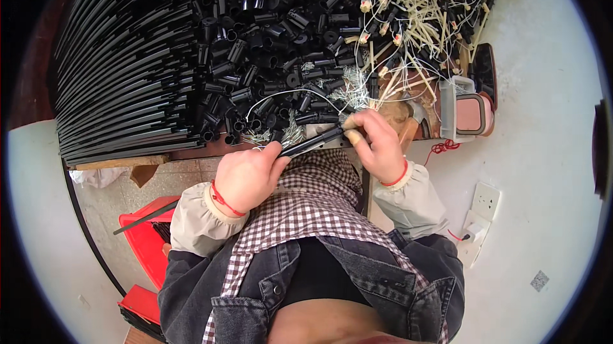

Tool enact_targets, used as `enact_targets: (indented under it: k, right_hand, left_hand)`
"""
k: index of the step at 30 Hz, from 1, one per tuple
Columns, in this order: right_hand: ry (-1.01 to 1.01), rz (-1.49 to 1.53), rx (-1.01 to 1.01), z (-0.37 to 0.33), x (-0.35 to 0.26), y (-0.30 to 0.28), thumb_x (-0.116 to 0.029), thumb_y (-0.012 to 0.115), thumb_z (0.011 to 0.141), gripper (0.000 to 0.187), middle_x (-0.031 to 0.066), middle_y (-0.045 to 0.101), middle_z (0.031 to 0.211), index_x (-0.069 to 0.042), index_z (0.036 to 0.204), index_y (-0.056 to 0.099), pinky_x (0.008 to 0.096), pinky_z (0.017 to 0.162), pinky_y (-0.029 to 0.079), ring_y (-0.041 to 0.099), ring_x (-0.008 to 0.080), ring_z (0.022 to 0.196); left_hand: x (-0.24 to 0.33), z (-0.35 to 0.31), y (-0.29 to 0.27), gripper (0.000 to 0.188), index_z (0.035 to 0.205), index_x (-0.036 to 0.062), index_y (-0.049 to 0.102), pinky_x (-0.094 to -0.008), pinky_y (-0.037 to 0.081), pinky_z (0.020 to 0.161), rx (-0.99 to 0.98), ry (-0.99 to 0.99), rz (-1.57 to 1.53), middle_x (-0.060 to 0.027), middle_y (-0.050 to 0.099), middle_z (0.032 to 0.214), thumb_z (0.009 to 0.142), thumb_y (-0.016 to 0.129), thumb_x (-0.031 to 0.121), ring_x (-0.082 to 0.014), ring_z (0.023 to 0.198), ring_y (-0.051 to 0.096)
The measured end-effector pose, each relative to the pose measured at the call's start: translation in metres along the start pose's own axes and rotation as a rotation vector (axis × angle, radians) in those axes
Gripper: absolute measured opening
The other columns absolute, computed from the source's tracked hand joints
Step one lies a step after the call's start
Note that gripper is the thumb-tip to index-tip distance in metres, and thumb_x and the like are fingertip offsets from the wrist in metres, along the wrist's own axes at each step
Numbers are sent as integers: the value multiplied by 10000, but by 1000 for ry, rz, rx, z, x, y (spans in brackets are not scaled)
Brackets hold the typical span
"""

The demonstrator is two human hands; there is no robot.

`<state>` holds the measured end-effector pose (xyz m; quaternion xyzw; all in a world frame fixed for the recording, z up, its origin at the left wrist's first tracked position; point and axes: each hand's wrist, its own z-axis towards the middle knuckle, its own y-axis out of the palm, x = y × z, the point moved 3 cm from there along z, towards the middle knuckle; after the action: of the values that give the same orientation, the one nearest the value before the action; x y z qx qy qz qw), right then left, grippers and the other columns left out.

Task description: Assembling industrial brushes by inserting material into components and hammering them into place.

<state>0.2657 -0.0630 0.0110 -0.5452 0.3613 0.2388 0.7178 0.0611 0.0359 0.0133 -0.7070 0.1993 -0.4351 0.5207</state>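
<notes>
My left hand (pixel 249 176) is closed round the near left end of a slim black rod (pixel 313 142), just off the table's front edge. The rod slants up to the right. At its other end my right hand (pixel 377 144) pinches it between thumb and fingers; tan coverings show on those fingertips. What exactly sits under the right fingertips is hidden. A thin white cord (pixel 281 93) arcs over the black parts behind the rod. Small silvery metal pieces (pixel 353 88) lie in a heap just beyond my right hand.
Long black strips (pixel 128 88) are stacked at left, with short black tubes (pixel 239 50) heaped beside them. Pale sticks with cords (pixel 421 5) pile at far right. A clear plastic box (pixel 448 109) stands at the table's right edge. Red trays (pixel 145 242) are low left; a wall socket (pixel 486 200) is right.
</notes>
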Motion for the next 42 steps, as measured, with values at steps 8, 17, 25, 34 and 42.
enact_targets:
  k: [8,17,25,34,42]
  right_hand:
    - [-233,-400,17,8,-19,-3,-11,618,720,168,64,538,874,-46,883,600,286,685,430,490,225,796]
    - [-228,-530,-95,22,-33,-2,-68,647,732,374,58,552,866,-71,1104,604,278,646,438,495,199,743]
    - [726,-8,454,-101,77,-60,-151,601,840,533,90,619,1042,-52,1335,431,244,625,475,582,130,717]
    - [696,104,278,-62,27,-33,-227,503,905,403,78,625,806,-118,1292,472,266,532,451,580,121,609]
    - [607,-206,-51,-15,49,-39,-177,467,928,266,25,507,578,-88,1177,495,225,412,381,463,128,392]
  left_hand:
    - [7,1,-8,194,762,105,527,-354,413,412,-6,-13,118,-51,581,534,830,593,274,-280,433,540]
    - [15,-6,-7,213,766,107,519,-353,403,399,85,3,223,-42,569,519,830,597,294,-265,414,530]
    - [3,-9,9,185,804,98,509,-363,411,430,63,10,65,-70,566,533,849,583,261,-299,455,537]
    - [-7,-2,15,205,812,112,502,-359,402,404,70,83,100,-49,565,518,849,575,300,-284,431,534]
    - [-4,-1,12,189,825,100,503,-363,409,427,16,63,76,-78,578,554,852,576,272,-310,465,542]
